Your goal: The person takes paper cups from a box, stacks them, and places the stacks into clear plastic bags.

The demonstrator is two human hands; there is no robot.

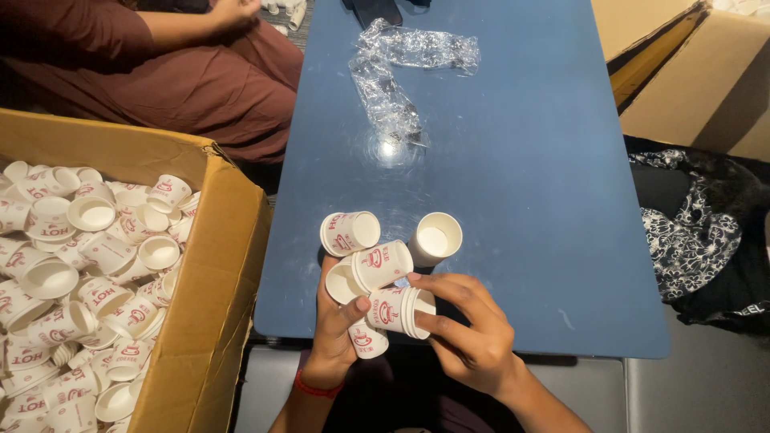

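Note:
My left hand (335, 327) and my right hand (472, 335) together hold a short stack of small white paper cups (399, 309) with red print, lying sideways over the near edge of the blue table (521, 176). The left hand also cradles other cups: one open-mouthed (343, 284), one on its side (382, 265) and one below the thumb (367, 340). Beyond the hands, a cup lies on its side (350, 232) and another stands upright (437, 238) on the table.
A large cardboard box (210, 305) at the left is full of several loose printed cups (80, 265). Crumpled clear plastic wrap (393, 76) lies at the table's far end. Another person in maroon clothes (184, 72) sits far left. Patterned black fabric (698, 232) and another cardboard box (706, 80) are at the right.

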